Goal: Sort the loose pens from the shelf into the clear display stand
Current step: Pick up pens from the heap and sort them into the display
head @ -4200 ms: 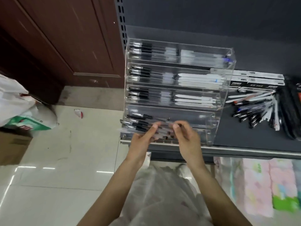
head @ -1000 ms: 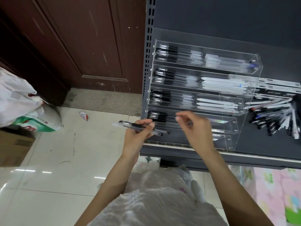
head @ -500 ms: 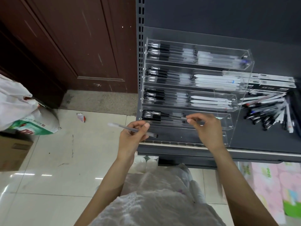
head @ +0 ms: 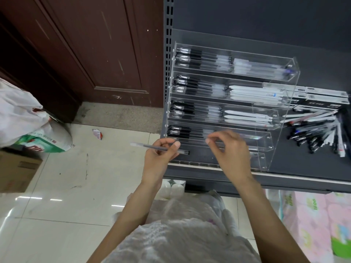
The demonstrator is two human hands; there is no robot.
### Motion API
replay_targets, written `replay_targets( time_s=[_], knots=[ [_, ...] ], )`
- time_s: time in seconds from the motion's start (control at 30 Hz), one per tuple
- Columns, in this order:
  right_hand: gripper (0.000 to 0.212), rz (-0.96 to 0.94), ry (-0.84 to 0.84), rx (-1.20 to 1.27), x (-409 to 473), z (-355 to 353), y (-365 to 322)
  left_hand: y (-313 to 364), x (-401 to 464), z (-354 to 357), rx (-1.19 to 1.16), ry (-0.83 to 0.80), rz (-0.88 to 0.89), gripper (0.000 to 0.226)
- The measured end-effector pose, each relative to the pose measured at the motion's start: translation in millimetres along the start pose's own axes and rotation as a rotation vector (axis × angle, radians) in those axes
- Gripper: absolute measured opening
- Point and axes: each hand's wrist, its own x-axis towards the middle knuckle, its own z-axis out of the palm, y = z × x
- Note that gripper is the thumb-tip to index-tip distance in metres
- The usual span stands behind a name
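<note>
The clear display stand [head: 275, 147] sits at the left end of the dark shelf [head: 307, 168]. Its stepped tiers hold black pens on the left and white pens on the right. My left hand [head: 160, 158] pinches one grey pen [head: 146, 146] in front of the stand's lowest tiers, with the cap pointing left. My right hand [head: 230, 150] hovers before the fourth tier, blurred. Its fingers are curled, thumb and forefinger nearly meeting, and nothing shows between them. Loose pens [head: 313, 134] lie heaped on the shelf to the right of the stand.
Flat pen boxes [head: 322, 96] lie behind the loose heap. Pink wrapped packs [head: 311, 221] fill the space below the shelf. A brown door [head: 91, 50], a white plastic bag [head: 20, 118] and a cardboard box [head: 17, 168] are on the left, on the tiled floor.
My left hand went from several pens to a single one. My right hand has laid a pen in the fourth tier and drawn back towards my left hand.
</note>
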Motion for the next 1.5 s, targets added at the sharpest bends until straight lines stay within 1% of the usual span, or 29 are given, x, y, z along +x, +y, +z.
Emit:
replay_targets(
  time_s=[0.07,0.1,0.13,0.2,0.27,0.33,0.4,0.47,0.57,0.63,0.7,0.73,0.77,0.83,0.93,1.0,1.07,1.13,1.2,1.37,1.5],
  knots=[
    [0.018,0.087,-0.186,0.272,-11.1,-5.2,-16.2,1.1,-1.6,6.1,-0.007,-0.004,0.014,0.007],
    [0.020,0.128,-0.239,0.357,-15.3,-4.6,-21.7,1.6,-2.4,9.9,-0.006,-0.017,0.018,0.007],
    [0.019,0.155,-0.250,0.414,-18.4,-2.4,-23.7,1.9,-2.9,14.2,-0.007,-0.033,0.020,0.008],
    [0.013,0.194,-0.207,0.501,-19.6,0.0,-23.2,3.3,-4.8,22.6,-0.030,-0.068,0.013,0.010],
    [0.012,0.240,-0.152,0.587,-17.3,-3.0,-17.7,5.0,-7.6,29.4,-0.044,-0.114,-0.007,0.007],
    [0.014,0.288,-0.077,0.633,-14.3,-10.1,-6.6,6.4,-8.6,31.0,0.040,-0.169,-0.021,0.004],
    [0.017,0.356,-0.010,0.645,-11.5,-18.9,8.8,4.8,-5.8,25.1,0.198,-0.199,0.008,0.005],
    [0.018,0.415,0.017,0.658,-10.3,-26.1,24.6,2.3,-1.8,13.9,0.374,-0.186,0.111,0.004],
    [0.016,0.463,0.063,0.673,-12.7,-35.3,42.9,-2.2,3.9,0.9,0.656,-0.115,0.356,0.011],
    [0.016,0.469,0.112,0.650,-12.6,-45.7,52.4,1.8,8.8,3.2,0.847,-0.089,0.620,0.016],
    [0.018,0.449,0.142,0.623,-7.3,-59.0,59.4,12.2,20.4,17.0,0.977,-0.108,0.883,0.024],
    [0.019,0.433,0.153,0.605,-2.9,-66.0,61.9,19.7,28.0,27.8,1.010,-0.138,0.967,0.028],
    [0.020,0.416,0.159,0.594,2.4,-73.1,63.7,28.8,35.6,40.2,1.032,-0.180,1.013,0.033],
    [0.019,0.385,0.160,0.593,14.1,-86.0,69.1,46.6,49.7,66.0,1.043,-0.280,1.030,0.038],
    [0.016,0.357,0.166,0.567,36.0,-100.8,82.4,66.4,68.4,96.4,0.956,-0.407,0.989,0.024],
    [0.015,0.340,0.212,0.491,55.2,-108.0,92.0,78.5,79.6,113.4,0.909,-0.424,0.992,0.020],
    [0.013,0.295,0.281,0.339,76.5,-114.5,101.0,90.4,89.7,131.3,0.938,-0.405,1.053,0.019],
    [0.007,0.228,0.328,0.124,97.6,-119.4,109.9,100.7,99.9,149.6,1.039,-0.333,1.131,0.021],
    [0.008,0.202,0.337,-0.033,116.4,-122.6,118.3,107.4,112.4,164.5,1.118,-0.258,1.163,0.021],
    [0.012,0.199,0.315,-0.172,154.6,-126.6,121.8,114.3,139.0,184.5,1.268,-0.159,1.076,0.023],
    [0.012,0.216,0.271,-0.207,173.6,-127.6,117.7,113.6,146.1,188.3,1.320,-0.133,1.001,0.023]
  ],
)
